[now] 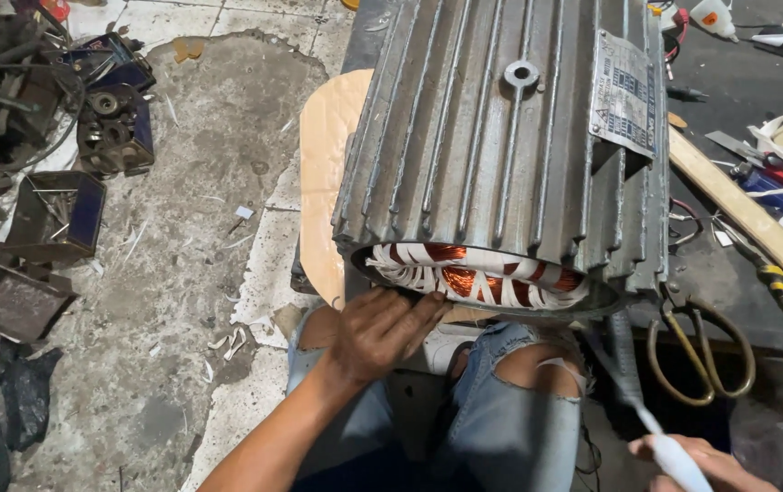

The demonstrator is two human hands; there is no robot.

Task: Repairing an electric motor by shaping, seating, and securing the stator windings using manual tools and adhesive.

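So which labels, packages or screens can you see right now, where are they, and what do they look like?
Nameplate: rectangular grey metal plate with dark print, on the upper right of the finned grey motor housing.
Glue bottle: small white bottle with an orange mark, at the bench's top right edge.
No screens or signs in view.

Clutter around the bench and on the floor

Large scissors point(703, 351) lie on the dark bench point(756, 82) beside a wooden strip point(745, 215) and a white bottle point(713, 16). On the cracked floor point(200, 182) at left sit metal scrap parts point(116, 118) and a dark box point(56, 211).
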